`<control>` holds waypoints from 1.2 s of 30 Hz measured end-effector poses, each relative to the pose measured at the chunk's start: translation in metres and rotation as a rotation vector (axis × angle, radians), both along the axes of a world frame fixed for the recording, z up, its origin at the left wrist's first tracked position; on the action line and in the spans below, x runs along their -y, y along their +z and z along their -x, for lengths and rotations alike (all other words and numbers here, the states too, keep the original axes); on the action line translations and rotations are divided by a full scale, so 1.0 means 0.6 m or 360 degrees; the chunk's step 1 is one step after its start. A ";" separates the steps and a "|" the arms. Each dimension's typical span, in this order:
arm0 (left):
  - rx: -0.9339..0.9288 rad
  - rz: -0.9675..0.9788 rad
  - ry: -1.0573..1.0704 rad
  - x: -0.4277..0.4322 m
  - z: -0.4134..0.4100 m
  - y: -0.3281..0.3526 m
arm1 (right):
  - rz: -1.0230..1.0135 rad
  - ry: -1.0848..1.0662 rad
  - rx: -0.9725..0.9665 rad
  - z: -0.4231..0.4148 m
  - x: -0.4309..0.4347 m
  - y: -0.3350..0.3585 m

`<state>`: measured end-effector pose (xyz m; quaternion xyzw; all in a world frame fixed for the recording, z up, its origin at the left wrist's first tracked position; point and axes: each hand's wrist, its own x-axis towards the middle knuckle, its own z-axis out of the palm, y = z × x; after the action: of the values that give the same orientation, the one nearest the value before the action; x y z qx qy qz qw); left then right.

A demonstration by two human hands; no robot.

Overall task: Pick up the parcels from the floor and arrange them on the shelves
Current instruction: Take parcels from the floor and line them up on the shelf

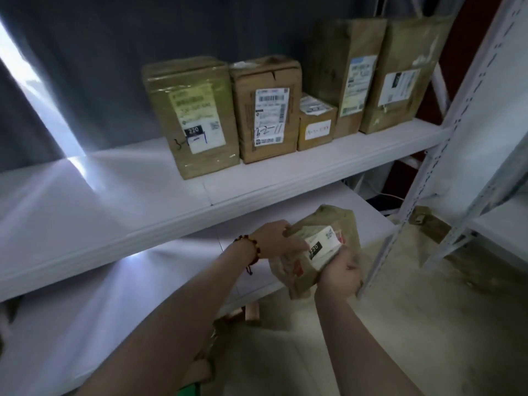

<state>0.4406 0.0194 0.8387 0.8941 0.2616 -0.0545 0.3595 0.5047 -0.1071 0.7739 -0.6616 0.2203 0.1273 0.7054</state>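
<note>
The soft brown paper parcel with a white label is up in the air, in both hands. It sits over the front right corner of the lower white metal shelf. A black tag on the label reads 220. The parcel looks crumpled and is tilted.

The left hand holds the left side of the parcel, with its fingers curled over the top edge and the thumb on the label. The right hand grips the near right end from below, with its fingers wrapped round the paper. A bracelet of dark and orange beads is on the left wrist.

Above is the upper white metal shelf. Five parcels stand on it in a row, close together on the right half. From the left they are:
- a brown box wrapped in shiny tape
- a brown cardboard box with a long white label
- a small brown box
- a tall brown paper parcel
- a second tall brown parcel

A white metal post with rows of holes stands at the right end of the shelves. The pale floor is below the hands. A dark grey wall is behind the shelves.
</note>
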 end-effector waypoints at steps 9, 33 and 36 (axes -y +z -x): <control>-0.0278 -0.0587 -0.0270 0.002 0.091 0.178 | 0.0026 -0.0026 0.0012 0.107 -0.040 0.095; 0.0280 -0.1287 0.0234 -0.191 0.421 0.244 | -0.0344 0.0692 0.0619 0.250 -0.257 0.232; 0.0351 -0.1074 0.0313 -0.205 0.443 0.226 | -0.0244 0.0850 0.0678 0.259 -0.273 0.229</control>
<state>0.1749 0.1426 0.9740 0.9334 0.3093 0.1664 0.0740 0.3493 0.0566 0.9111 -0.6526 -0.1230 0.1828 0.7250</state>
